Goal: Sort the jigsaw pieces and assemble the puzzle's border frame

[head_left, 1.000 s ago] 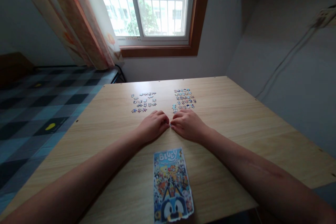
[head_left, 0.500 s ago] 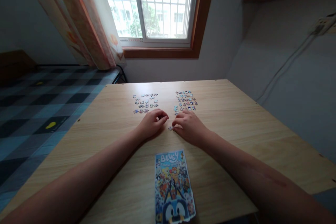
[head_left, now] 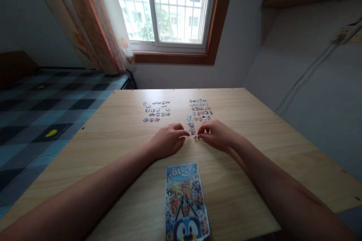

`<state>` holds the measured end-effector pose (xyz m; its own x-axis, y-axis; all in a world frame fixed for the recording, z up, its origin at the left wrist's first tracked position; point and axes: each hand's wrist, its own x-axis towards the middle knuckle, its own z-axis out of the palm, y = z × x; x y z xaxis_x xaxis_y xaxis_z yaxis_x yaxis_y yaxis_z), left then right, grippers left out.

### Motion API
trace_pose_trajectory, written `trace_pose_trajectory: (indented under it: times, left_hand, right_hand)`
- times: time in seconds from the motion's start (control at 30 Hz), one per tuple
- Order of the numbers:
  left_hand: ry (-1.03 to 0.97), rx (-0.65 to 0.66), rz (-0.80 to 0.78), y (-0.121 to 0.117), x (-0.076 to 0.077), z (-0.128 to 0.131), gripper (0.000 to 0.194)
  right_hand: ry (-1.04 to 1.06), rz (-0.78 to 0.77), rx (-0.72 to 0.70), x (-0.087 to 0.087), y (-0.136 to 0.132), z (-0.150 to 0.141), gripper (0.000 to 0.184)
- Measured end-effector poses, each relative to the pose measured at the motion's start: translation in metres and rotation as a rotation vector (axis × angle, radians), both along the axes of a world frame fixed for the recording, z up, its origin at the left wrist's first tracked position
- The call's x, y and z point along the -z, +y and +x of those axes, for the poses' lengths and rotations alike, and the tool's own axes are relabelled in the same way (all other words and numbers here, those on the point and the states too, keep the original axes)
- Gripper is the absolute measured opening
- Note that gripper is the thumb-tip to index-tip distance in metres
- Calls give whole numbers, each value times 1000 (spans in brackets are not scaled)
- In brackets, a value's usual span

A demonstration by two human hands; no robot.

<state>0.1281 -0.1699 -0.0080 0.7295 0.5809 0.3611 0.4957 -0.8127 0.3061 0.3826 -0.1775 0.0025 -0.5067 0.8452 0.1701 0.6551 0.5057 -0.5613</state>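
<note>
A narrow strip of joined jigsaw pieces [head_left: 191, 125] runs toward me between my two hands. My right hand [head_left: 216, 132] pinches a small puzzle piece [head_left: 195, 137] at the near end of the strip; whether the two touch is too small to tell. On the strip's other side rests my left hand [head_left: 169, 139], its index finger stretched toward the strip's near end and nothing visible in its fingers. Loose jigsaw pieces lie in rows beyond, one group at the left [head_left: 157, 114] and a denser group at the right [head_left: 200, 108].
Nearest me on the wooden table [head_left: 118, 139] lies a Bluey picture sheet [head_left: 185, 199]. A bed with a checked cover [head_left: 70, 101] stands at the left. Behind the table are a window [head_left: 181, 11] and a curtain [head_left: 98, 37]. A cable [head_left: 305, 73] hangs along the right wall.
My right hand has moved right with the small piece, uncovering the joined strip. My left hand has shifted right and nearer to me, its index finger now stretched out.
</note>
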Motion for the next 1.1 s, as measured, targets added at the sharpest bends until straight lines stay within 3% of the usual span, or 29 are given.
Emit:
trace_pose_trajectory:
  times: [0.27,1.1]
  left_hand:
    - [25,18,38,1,-1,0,33]
    - [118,-24,104,1,0,3,40]
  right_hand:
    - [59,39,16,12,4,-7,9]
    - [102,76,115,17,5,-10,11]
